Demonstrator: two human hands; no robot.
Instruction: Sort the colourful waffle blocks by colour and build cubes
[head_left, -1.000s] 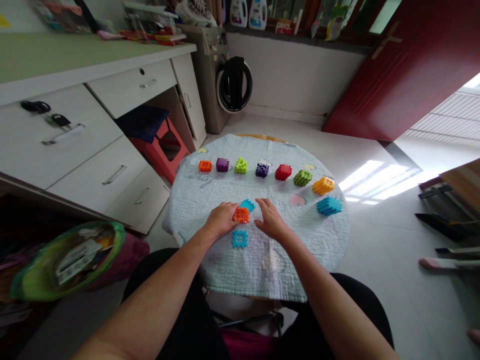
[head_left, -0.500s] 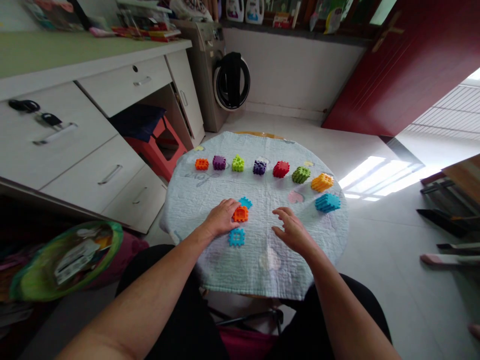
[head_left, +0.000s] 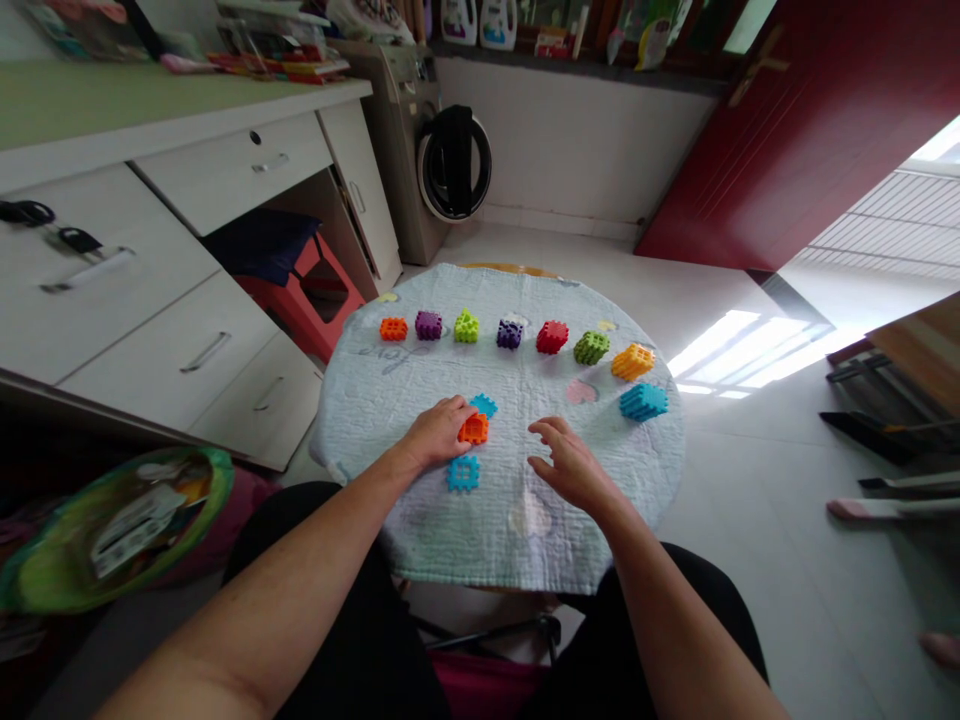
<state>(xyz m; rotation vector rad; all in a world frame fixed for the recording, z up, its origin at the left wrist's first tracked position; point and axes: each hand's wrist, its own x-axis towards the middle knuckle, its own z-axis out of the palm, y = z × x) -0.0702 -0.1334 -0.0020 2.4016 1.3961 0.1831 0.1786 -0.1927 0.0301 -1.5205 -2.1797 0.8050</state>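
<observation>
Centre: left hand (head_left: 435,432) curled around orange interlocking tiles (head_left: 475,430), likely steadying them. Right hand (head_left: 568,466) half-open, empty. Tile stacks (head_left: 553,337) arc above, apparently colour-sorted.

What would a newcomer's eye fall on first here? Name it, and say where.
Probably the curved row of bright plastic stacks along the far and right edges of the cloth-covered table. Next come the orange piece at the left hand, near the middle, and the big red door at the upper right.
</observation>
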